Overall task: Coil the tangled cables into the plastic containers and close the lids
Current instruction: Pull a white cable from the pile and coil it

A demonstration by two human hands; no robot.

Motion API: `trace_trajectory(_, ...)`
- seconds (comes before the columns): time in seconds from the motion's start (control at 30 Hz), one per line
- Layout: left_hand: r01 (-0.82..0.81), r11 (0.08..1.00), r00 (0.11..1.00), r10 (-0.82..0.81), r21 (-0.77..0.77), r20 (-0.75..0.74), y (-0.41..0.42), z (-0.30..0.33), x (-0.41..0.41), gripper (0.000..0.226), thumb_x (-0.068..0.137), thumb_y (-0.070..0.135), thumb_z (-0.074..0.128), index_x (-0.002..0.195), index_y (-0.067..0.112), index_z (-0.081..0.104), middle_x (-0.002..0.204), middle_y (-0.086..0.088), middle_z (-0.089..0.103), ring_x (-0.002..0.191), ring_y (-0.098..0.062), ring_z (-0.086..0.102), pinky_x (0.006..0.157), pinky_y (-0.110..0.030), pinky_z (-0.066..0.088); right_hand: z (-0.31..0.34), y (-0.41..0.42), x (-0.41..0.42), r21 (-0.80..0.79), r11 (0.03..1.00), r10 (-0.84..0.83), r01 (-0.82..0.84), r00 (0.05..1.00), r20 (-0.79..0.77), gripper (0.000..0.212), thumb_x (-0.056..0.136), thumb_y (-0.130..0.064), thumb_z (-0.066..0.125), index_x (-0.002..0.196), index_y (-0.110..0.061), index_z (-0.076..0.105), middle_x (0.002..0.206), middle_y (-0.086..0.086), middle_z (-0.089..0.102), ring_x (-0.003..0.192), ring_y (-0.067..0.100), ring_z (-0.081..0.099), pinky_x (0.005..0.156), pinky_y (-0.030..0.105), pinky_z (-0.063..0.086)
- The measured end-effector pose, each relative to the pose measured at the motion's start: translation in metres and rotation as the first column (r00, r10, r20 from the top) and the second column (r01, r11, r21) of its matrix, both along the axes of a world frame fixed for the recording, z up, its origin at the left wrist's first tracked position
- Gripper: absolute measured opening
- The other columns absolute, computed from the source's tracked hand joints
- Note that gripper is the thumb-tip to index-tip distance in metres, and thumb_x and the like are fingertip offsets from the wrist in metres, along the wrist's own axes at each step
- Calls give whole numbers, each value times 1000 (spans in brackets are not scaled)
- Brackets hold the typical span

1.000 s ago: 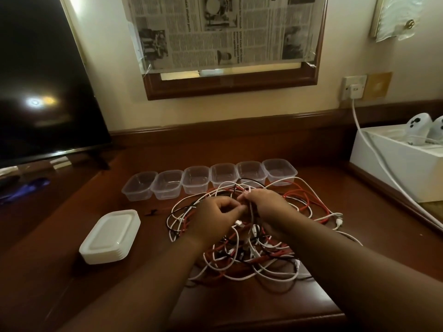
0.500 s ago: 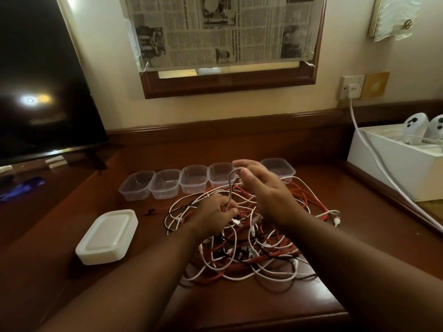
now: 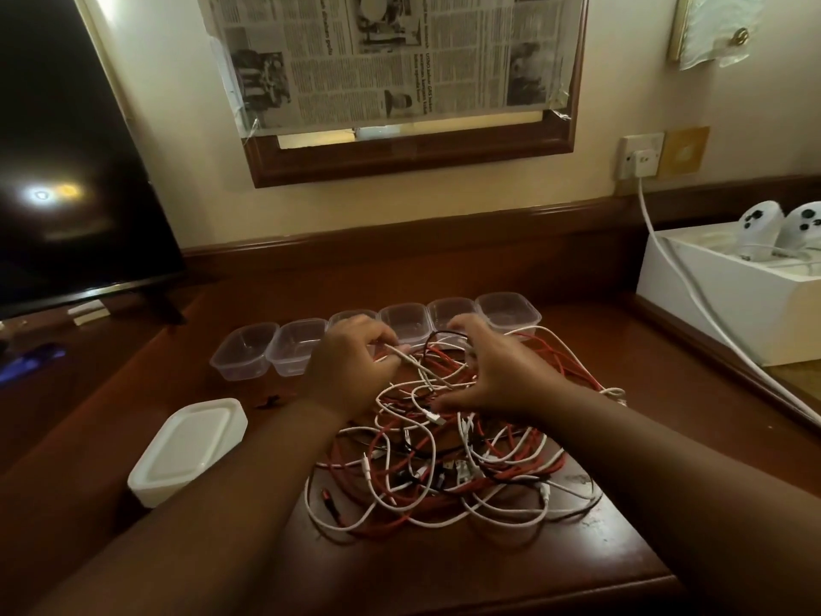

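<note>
- Third container in the row partly hidden behind left hand.
- Newspaper cut off at top edge; print too small to read.
- Television cut off at left edge.

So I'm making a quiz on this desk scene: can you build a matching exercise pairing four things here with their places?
Things:
1. stack of white plastic lids
2. row of clear plastic containers
3. tangle of red, white and black cables
4. left hand

Places:
A. middle of the desk
B. holds a white cable end
C. left of the cables
D. behind the cables

Pairs: 1-C, 2-D, 3-A, 4-B
</note>
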State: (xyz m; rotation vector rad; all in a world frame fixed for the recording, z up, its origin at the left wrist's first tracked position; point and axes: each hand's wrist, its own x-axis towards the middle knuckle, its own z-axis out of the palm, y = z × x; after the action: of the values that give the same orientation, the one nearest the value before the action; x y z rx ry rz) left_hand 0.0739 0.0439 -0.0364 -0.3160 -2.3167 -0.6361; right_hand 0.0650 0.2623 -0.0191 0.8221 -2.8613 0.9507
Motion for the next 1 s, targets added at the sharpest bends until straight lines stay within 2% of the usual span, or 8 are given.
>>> trace_trajectory(0.1,107,982,994,-111,156,17,17,15,14,17,80,30,80,88,18,72,81,9,67,72,-6,64,63,-29,57,-9,-9,-4,113,994,3,-4,1000,7,119,61,-52,87,153,-31,16,154,0,39,138,22,41,105,40,44)
trace_trajectory(0.2,229,957,973,-227,177,-31,36,22,25,14,81,20,81,91,19,70,87,10,67,78,-7,66,67,-24,57,-18,-18,-9,56,996,68,-69,997,22,76,74,-43,82,138,-40,41,132,-9,58,118,13,57,94,40,53)
trace_trajectory(0.3,322,901,946,-316,291,-70,41,26,29,18,83,14,76,99,18,68,95,4,68,86,-11,68,73,-25,58,-22,-24,-11,-159,982,123,-104,986,113,8,92,-28,65,99,-28,62,94,-6,67,86,12,65,81,40,58)
trace_trajectory(0.47,156,660,950,-304,735,71,36,9,16,30,88,8,60,102,34,67,101,3,70,96,-19,67,78,-29,56,-9,-19,-1,-622,782,139,52,957,255,23,104,-24,43,89,-13,57,78,7,58,72,19,54,70,34,47)
trace_trajectory(0.6,119,758,787,-466,641,404,43,-15,15,30,91,-1,53,99,23,69,101,0,68,93,-12,67,73,-21,54,10,-13,2,-827,498,229,260,880,415,23,103,-32,44,99,-14,59,86,12,60,79,25,63,74,39,55)
trace_trajectory(0.8,189,799,706,-515,570,487,44,-31,6,43,87,45,45,80,13,73,114,6,69,108,-2,60,83,-26,43,33,-3,9,-914,290,309,284,876,370,24,105,-31,39,101,-14,55,66,2,52,59,17,52,61,33,48)
trace_trajectory(0.9,196,819,740,-485,540,466,36,-34,3,58,85,69,38,61,23,65,100,-5,73,100,-14,65,85,-30,44,39,9,3,-928,264,246,262,912,327,24,105,-30,40,97,-14,55,62,1,48,54,16,46,57,33,43)
trace_trajectory(1.0,175,862,806,-402,475,434,28,-31,6,61,79,75,50,60,18,57,67,-13,60,65,-15,60,68,-24,47,37,20,-4,-876,407,127,258,934,334,23,104,-28,45,94,-13,59,62,0,49,52,14,42,51,29,39)
